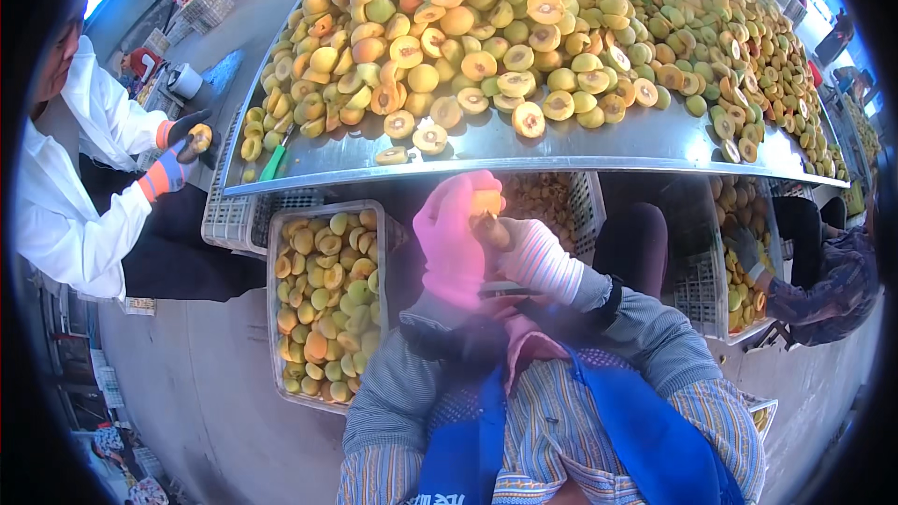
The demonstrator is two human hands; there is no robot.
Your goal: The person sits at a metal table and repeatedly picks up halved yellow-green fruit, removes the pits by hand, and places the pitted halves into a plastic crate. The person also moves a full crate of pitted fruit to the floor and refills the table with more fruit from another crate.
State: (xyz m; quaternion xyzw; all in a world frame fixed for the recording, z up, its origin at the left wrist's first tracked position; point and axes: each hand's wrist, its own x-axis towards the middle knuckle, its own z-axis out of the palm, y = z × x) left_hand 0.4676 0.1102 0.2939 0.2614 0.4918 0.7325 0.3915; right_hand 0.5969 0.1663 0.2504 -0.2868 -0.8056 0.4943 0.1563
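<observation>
Just below the metal table's near edge, my left hand, in a pink glove, is closed on a yellow-orange apricot half. My right hand, in a striped knit glove with brown-stained fingertips, meets it from the right; its thumb and finger lie against the fruit's lower side. Whether it holds a small tool is hidden. Above both hands, halved apricots, several with their stones showing, are heaped on the metal table. A green-handled tool lies at the table's left end.
A plastic crate of apricot halves stands on the floor at the left. Another crate with brownish pieces is under the table. A co-worker in white holds a fruit at the left; another co-worker reaches into a crate at the right.
</observation>
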